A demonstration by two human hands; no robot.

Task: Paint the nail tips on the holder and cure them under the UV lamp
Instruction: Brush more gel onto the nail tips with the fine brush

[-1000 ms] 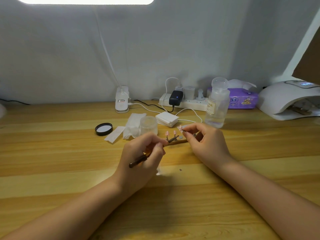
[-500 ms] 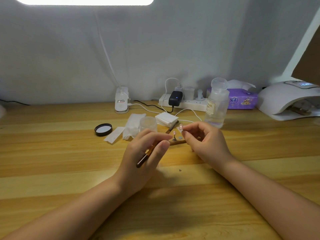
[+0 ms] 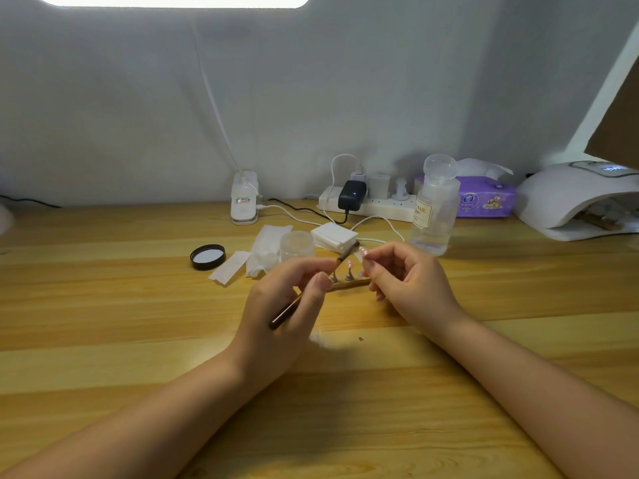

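My left hand [image 3: 287, 305] grips a thin dark brush [image 3: 313, 288], its bristle end raised toward the right. My right hand [image 3: 404, 281] pinches a small stand carrying a pink nail tip [image 3: 362, 251], lifted just beside the brush tip. Between my hands lies the wooden holder [image 3: 349, 285] on the table, with pink nail tips [image 3: 349, 264] on small metal stands. The white UV lamp [image 3: 577, 198] sits at the far right, its opening facing me.
A small clear jar [image 3: 297, 244], its black lid [image 3: 207, 256], white wipes [image 3: 266, 250] and a pad stack [image 3: 333, 235] lie behind my hands. A clear pump bottle [image 3: 434, 209], power strip [image 3: 377, 203] with cables and a purple tissue pack [image 3: 484, 200] line the wall.
My left hand swung the brush from lying low to pointing up toward the lifted nail tip. My right hand stayed raised with the tip, shifting slightly.
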